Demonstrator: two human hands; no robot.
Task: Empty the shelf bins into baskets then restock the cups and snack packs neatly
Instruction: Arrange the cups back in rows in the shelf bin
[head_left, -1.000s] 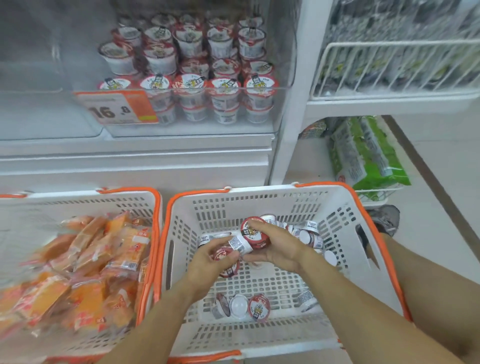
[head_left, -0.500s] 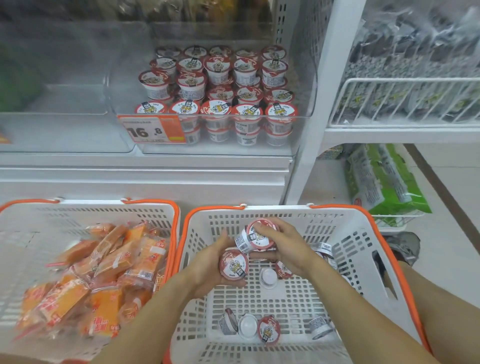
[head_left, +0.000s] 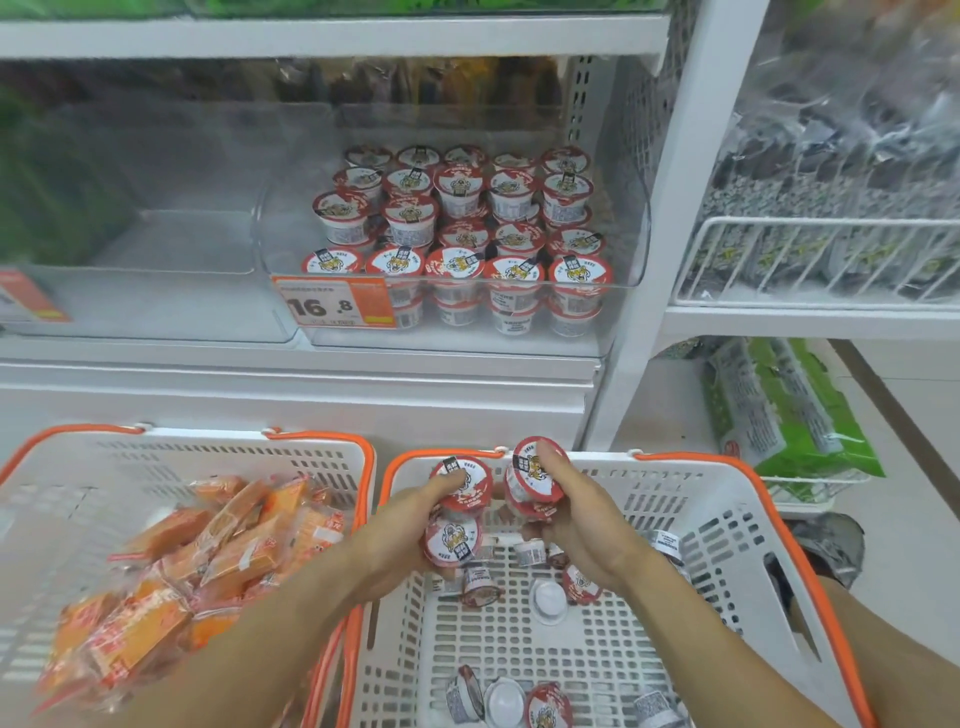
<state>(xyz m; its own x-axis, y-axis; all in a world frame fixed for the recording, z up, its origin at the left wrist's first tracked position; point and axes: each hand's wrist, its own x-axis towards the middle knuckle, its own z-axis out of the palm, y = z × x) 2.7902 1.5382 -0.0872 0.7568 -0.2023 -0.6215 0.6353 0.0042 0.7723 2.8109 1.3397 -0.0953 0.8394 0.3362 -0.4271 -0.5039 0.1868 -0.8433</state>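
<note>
My left hand (head_left: 400, 525) grips two red-lidded cups (head_left: 461, 488), one above the other, over the right white basket (head_left: 727, 525). My right hand (head_left: 576, 514) holds another cup (head_left: 532, 475) by its lid, thumb on top. Several loose cups (head_left: 519, 699) lie on the basket floor. The clear shelf bin (head_left: 631, 244) above holds several stacked cups (head_left: 457, 228). The left basket (head_left: 156, 457) holds several orange snack packs (head_left: 208, 556). The clear bin (head_left: 182, 249) on the left of the shelf has nothing in it.
An orange price tag (head_left: 337, 306) reading 16.8 hangs on the cup bin's front. Right of the white upright (head_left: 675, 208), a wire rack (head_left: 810, 260) holds dark packs. Green packs (head_left: 789, 410) lie in a low rack by the floor. A shoe (head_left: 826, 545) shows beside the basket.
Both hands have risen from the basket floor toward its far rim with cups. The left hand now holds two cups. The camera view has tilted up toward the shelf.
</note>
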